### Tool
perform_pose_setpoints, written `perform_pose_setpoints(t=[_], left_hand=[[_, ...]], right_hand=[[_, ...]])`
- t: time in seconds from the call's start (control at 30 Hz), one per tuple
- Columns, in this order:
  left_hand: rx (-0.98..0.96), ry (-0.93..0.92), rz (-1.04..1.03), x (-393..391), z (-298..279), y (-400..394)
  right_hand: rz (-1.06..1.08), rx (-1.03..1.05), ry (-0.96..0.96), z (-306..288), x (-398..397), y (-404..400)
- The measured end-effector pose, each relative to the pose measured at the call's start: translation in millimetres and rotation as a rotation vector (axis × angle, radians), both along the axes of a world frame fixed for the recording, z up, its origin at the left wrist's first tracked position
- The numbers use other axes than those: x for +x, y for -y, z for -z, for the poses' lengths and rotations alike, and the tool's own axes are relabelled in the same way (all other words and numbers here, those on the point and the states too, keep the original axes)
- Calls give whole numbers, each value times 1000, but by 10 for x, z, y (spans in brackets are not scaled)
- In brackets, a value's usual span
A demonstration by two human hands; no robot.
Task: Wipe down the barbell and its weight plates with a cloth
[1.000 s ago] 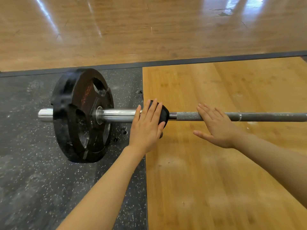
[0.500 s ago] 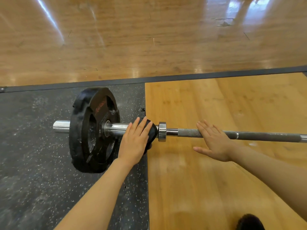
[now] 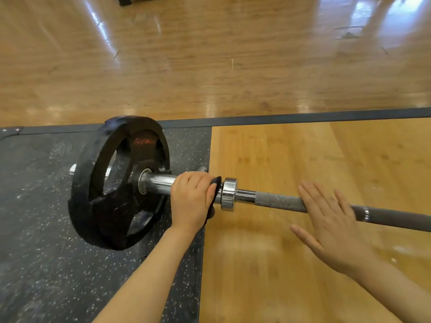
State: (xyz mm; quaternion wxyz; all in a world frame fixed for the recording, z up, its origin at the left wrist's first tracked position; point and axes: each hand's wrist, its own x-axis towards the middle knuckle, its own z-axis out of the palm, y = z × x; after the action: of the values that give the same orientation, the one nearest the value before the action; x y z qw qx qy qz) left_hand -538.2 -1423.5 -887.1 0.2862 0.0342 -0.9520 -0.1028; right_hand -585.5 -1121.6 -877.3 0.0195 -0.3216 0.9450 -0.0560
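Observation:
The barbell (image 3: 277, 201) lies on the floor, running from left to the right edge. A black weight plate (image 3: 116, 183) stands on its chrome sleeve (image 3: 158, 183) at the left. My left hand (image 3: 191, 201) is wrapped around the sleeve between the plate and the chrome collar (image 3: 229, 194), pressing a black cloth (image 3: 215, 183) against the metal; only the cloth's edge shows past my fingers. My right hand (image 3: 331, 224) lies flat with fingers spread on the grey knurled shaft, to the right of the collar.
The plate rests on a black speckled rubber mat (image 3: 46, 252). The shaft crosses a light wooden platform panel (image 3: 279, 276). A dark border strip (image 3: 303, 118) separates the platform from the glossy wooden gym floor (image 3: 210, 54) beyond.
My left hand with the cloth slid left along the sleeve, uncovering the collar, and its fingers curled around the sleeve. The right hand stayed flat on the shaft. The view tilted up.

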Motion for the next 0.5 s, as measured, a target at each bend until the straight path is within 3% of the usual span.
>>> perform_pose_setpoints(t=[0.13,0.23,0.3,0.4,0.5], left_hand=[[392,-76,-138,-107,-119,-126],[534,-183,-30,-69,-141,-433],[448,-123,96,-97,-98,-651],[113,4,101,-237,-19,-755],[-79,68,148,-272,-5,-630]], right_hand=[[107,-36,-88,125,-57,-121],[115,-6,-105,141,-151,-173],[124,3,-112,143,-188,-166],[124,10,-116,153,-212,-197],[138,21,-120,160,-226,-337]])
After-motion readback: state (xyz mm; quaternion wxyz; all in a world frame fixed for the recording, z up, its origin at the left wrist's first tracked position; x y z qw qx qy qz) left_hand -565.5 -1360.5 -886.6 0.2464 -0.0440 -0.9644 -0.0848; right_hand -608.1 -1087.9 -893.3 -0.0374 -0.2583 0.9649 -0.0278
